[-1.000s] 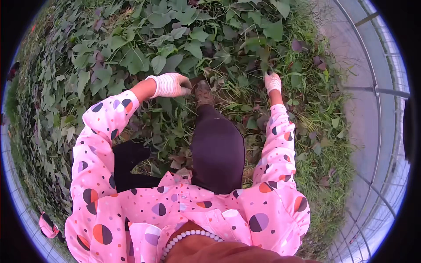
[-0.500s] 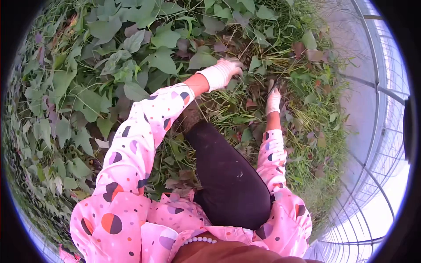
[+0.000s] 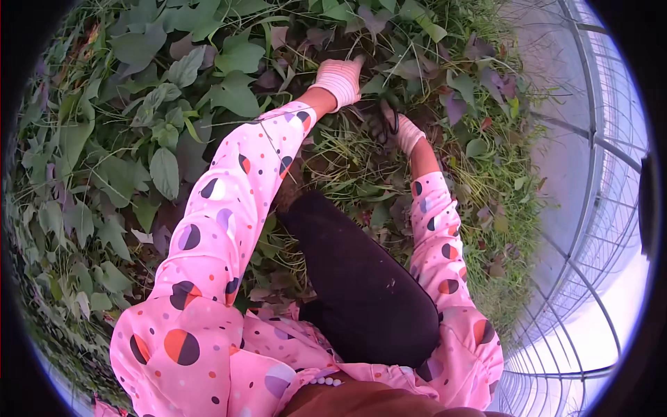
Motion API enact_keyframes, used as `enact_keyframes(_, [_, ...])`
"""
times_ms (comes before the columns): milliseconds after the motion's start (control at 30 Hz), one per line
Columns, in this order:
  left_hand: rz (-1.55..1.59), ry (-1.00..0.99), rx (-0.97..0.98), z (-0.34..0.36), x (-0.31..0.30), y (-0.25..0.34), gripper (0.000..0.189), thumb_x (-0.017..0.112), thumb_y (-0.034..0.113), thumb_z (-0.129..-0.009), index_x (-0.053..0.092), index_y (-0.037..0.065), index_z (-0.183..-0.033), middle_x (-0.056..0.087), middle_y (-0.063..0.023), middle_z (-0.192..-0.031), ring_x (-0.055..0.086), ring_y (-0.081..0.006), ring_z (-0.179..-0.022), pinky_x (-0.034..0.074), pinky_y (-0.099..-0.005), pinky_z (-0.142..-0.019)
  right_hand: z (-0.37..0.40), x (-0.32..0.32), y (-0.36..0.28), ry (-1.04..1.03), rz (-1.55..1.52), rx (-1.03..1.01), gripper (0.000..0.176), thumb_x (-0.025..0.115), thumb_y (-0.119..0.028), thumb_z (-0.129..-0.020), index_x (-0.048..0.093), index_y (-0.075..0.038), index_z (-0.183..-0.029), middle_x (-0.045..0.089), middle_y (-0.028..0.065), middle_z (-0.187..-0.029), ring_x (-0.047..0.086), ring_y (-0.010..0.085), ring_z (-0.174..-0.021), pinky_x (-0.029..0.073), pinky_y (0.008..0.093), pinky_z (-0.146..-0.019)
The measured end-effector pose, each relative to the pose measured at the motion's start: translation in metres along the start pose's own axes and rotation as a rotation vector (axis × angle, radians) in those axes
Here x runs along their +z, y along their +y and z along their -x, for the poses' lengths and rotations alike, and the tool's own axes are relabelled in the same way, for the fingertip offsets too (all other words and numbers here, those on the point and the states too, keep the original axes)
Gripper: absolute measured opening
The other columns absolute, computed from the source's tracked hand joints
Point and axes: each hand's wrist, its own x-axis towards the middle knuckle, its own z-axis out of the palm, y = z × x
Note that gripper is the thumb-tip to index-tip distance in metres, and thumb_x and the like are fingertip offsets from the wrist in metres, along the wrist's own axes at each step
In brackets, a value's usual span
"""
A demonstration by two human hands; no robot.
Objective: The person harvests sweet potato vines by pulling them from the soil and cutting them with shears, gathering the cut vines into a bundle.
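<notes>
My left hand (image 3: 339, 80), in a pale striped glove, is closed among the vine stems (image 3: 373, 50) at the upper middle; its fingertips are partly hidden by foliage. Lower and to the right, my right hand (image 3: 401, 131), gloved the same way, is curled around a dark tool (image 3: 394, 122) with a loop-shaped handle, perhaps scissors. The tool's working end is lost among the stems. Broad green leaves (image 3: 240, 94) spread to the left of my left hand, and some purplish leaves (image 3: 455, 108) lie to the right of my right hand.
Thin grass (image 3: 354, 170) and low weeds grow below both hands. My dark-trousered knee (image 3: 347, 257) is bent between my arms. Along the right side runs a pale sheet wall with a curved metal frame (image 3: 596, 132). Dense vines (image 3: 90, 187) fill the left.
My left hand has shifted up and slightly left, and its fingers have closed. My right hand has moved up and left, nearer to it. Leaves around both hands have shifted.
</notes>
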Motion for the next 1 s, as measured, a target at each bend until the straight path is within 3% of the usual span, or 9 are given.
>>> enact_keyframes(67, [0.049, 0.041, 0.007, 0.003, 0.008, -0.008, 0.035, 0.059, 0.022, -0.081, 0.059, 0.007, -0.113, 0.067, -0.0173, -0.098, 0.064, -0.0333, -0.094, 0.051, -0.0415, -0.082, 0.003, 0.0, 0.001, -0.022, -0.103, -0.018, 0.069, 0.046, -0.074, -0.081, 0.065, -0.008, -0.084, 0.06, 0.0029, -0.066, 0.05, 0.0164, -0.052, 0.036, 0.0314, -0.047])
enact_keyframes(167, [0.054, 0.004, -0.026, -0.003, 0.019, -0.008, 0.033, 0.056, 0.024, -0.084, 0.06, 0.007, -0.111, 0.066, -0.0167, -0.103, 0.063, -0.0328, -0.096, 0.05, -0.0417, -0.083, 0.0, -0.009, -0.006, -0.16, 0.066, -0.124, 0.037, 0.054, -0.042, -0.09, 0.062, -0.007, -0.1, 0.061, 0.0028, -0.075, 0.051, 0.0138, -0.056, 0.039, 0.0275, -0.05])
enact_keyframes(267, [0.058, 0.02, -0.053, 0.001, 0.023, -0.006, 0.031, 0.055, 0.024, -0.084, 0.06, 0.007, -0.11, 0.066, -0.0172, -0.102, 0.063, -0.0328, -0.096, 0.05, -0.0415, -0.083, 0.001, 0.001, -0.02, 0.03, -0.056, -0.177, 0.019, 0.055, -0.022, -0.087, 0.065, -0.007, -0.085, 0.059, 0.0021, -0.067, 0.049, 0.013, -0.054, 0.038, 0.0273, -0.05])
enact_keyframes(533, [0.604, 0.35, -0.087, 0.064, -0.009, -0.052, 0.026, 0.063, 0.02, -0.084, 0.063, 0.004, -0.104, 0.068, -0.0146, -0.096, 0.066, -0.0265, -0.089, 0.049, -0.033, -0.08, 0.03, 0.044, 0.016, 0.257, -0.016, -0.322, 0.046, 0.063, -0.05, -0.085, 0.062, -0.005, -0.075, 0.057, 0.0043, -0.059, 0.05, 0.0139, -0.045, 0.037, 0.027, -0.042])
enact_keyframes(600, [1.002, 0.556, -0.022, 0.103, -0.032, -0.079, 0.02, 0.062, 0.009, -0.087, 0.063, -0.001, -0.104, 0.066, -0.0041, -0.09, 0.056, -0.0092, -0.08, 0.046, -0.0236, -0.073, 0.038, 0.038, 0.039, 0.272, -0.196, -0.429, 0.037, 0.064, -0.041, -0.088, 0.063, -0.004, -0.082, 0.06, 0.0041, -0.062, 0.051, 0.0127, -0.047, 0.039, 0.0264, -0.045])
enact_keyframes(767, [1.303, 0.937, -0.189, 0.216, -0.113, -0.116, 0.015, 0.06, 0.018, -0.085, 0.06, 0.003, -0.087, 0.053, -0.0003, -0.073, 0.046, -0.0087, -0.061, 0.037, -0.023, -0.057, 0.068, 0.067, 0.075, 0.389, 0.104, -0.614, 0.028, 0.068, -0.022, -0.087, 0.062, 0.001, -0.103, 0.067, 0.005, -0.088, 0.055, 0.007, -0.075, 0.045, 0.0229, -0.068])
enact_keyframes(900, [1.164, 0.848, -0.302, 0.259, -0.118, -0.108, 0.023, 0.059, 0.023, -0.092, 0.056, 0.009, -0.074, 0.047, 0.0029, -0.066, 0.032, -0.0061, -0.056, 0.029, -0.0241, -0.055, 0.05, 0.086, 0.145, 0.336, 0.085, -0.66, 0.033, 0.068, -0.018, -0.085, 0.06, 0.001, -0.11, 0.068, 0.0103, -0.096, 0.062, 0.0131, -0.085, 0.048, 0.0269, -0.079])
enact_keyframes(967, [1.106, 0.725, -0.42, 0.261, -0.104, -0.095, 0.026, 0.058, 0.026, -0.094, 0.061, 0.007, -0.075, 0.051, 0.004, -0.064, 0.034, -0.003, -0.056, 0.028, -0.0216, -0.054, 0.059, 0.082, 0.167, 0.563, 0.6, -0.343, 0.028, 0.068, -0.016, -0.086, 0.061, -0.002, -0.109, 0.067, 0.0044, -0.095, 0.059, 0.0097, -0.087, 0.046, 0.0259, -0.079])
enact_keyframes(1000, [1.11, 0.63, -0.425, 0.26, -0.094, -0.096, 0.024, 0.058, 0.024, -0.095, 0.065, 0.004, -0.083, 0.057, 0.0032, -0.068, 0.041, -0.0012, -0.059, 0.032, -0.0196, -0.055, 0.067, 0.09, 0.171, 0.463, 0.188, -0.732, 0.029, 0.067, -0.019, -0.087, 0.061, -0.003, -0.11, 0.068, 0.008, -0.095, 0.061, 0.0117, -0.084, 0.048, 0.0277, -0.078])
